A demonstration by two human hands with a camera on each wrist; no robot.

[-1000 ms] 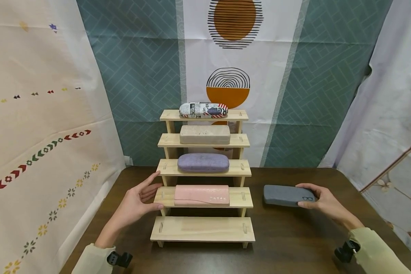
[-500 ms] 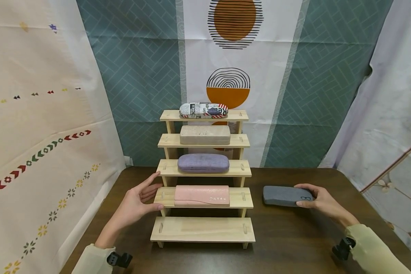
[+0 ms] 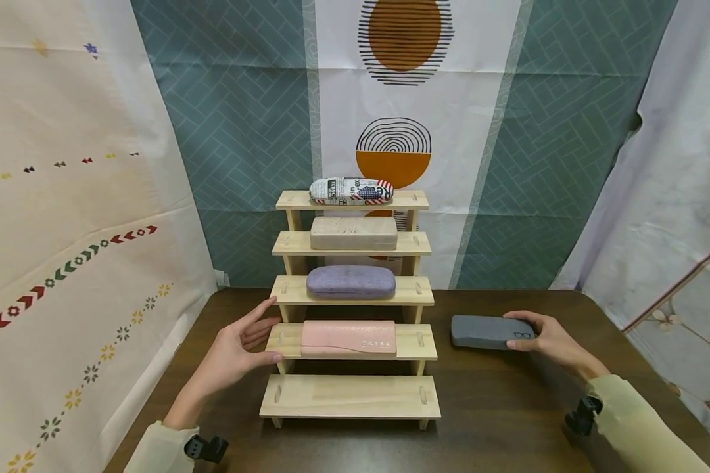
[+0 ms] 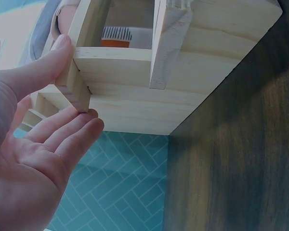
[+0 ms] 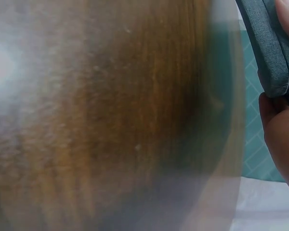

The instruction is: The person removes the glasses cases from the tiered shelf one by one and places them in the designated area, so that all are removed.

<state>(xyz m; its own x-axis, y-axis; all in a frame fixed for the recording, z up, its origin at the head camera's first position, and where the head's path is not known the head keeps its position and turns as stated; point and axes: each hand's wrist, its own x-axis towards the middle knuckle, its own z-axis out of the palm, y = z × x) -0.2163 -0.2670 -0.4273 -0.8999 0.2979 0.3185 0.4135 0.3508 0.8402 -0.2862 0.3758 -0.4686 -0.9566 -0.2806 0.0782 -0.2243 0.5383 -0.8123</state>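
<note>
A grey glasses case (image 3: 482,332) with a small glasses print is in my right hand (image 3: 541,338), the thumb in front and the fingers behind its right end. It appears to be just off the table; the right wrist view shows one end of the case (image 5: 269,57) against the backdrop. My left hand (image 3: 231,348) holds the left edge of a stepped wooden display rack (image 3: 349,394), thumb and fingers on either side of a tier end. A pink case (image 3: 349,335), a purple case (image 3: 351,281), a beige case (image 3: 354,233) and a newsprint-patterned case (image 3: 351,190) lie on separate upper tiers.
The rack stands on a dark brown table (image 3: 491,420). A teal and white patterned cloth (image 3: 248,131) hangs behind it. Light patterned cloths close off the left (image 3: 83,197) and right (image 3: 674,164) sides.
My right hand has moved the grey glasses case slightly left and away from me. My left hand has stayed at the rack's edge, and the rack has not moved.
</note>
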